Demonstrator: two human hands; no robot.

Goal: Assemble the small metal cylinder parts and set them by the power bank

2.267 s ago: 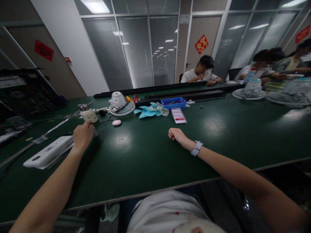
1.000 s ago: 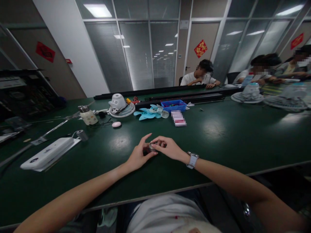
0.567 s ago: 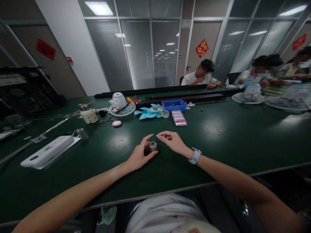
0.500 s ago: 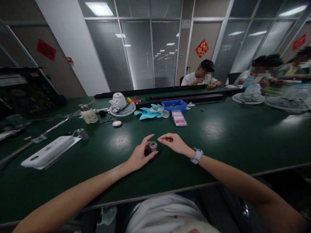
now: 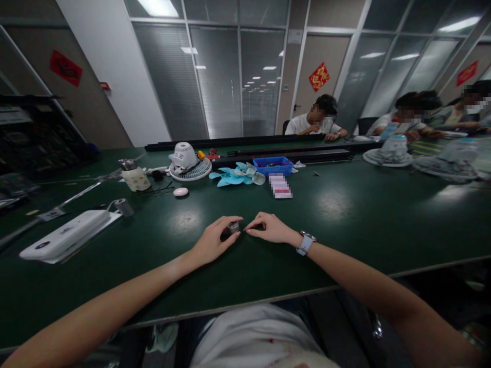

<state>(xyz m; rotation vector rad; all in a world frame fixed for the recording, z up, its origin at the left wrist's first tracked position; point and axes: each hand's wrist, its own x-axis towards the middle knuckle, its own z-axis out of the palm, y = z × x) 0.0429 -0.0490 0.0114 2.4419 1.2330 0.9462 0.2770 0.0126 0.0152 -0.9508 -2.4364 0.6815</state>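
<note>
A small silver-grey metal cylinder [image 5: 233, 228] is at the middle front of the green table, looking like a small motor. The fingers and thumb of my left hand [image 5: 215, 237] curl around its sides, and part of it is hidden behind them. Just to the right, my right hand [image 5: 270, 228] has thumb and index fingertips pinched together close to the table. Whatever those fingertips hold, if anything, is too small to make out. A wristwatch [image 5: 306, 243] is on my right wrist.
Farther back are blue fan blades [image 5: 233, 175], a blue tray [image 5: 274, 166] of small parts, a white fan head [image 5: 185, 159] and a pink oval object [image 5: 181, 191]. A white device [image 5: 67, 235] and a patterned bottle [image 5: 135, 176] stand left. Co-workers sit across the table.
My left fingers have closed in around the cylinder, which appears more tilted and covered. My right hand's pinched fingertips have come down lower beside it. The camera view has shifted slightly.
</note>
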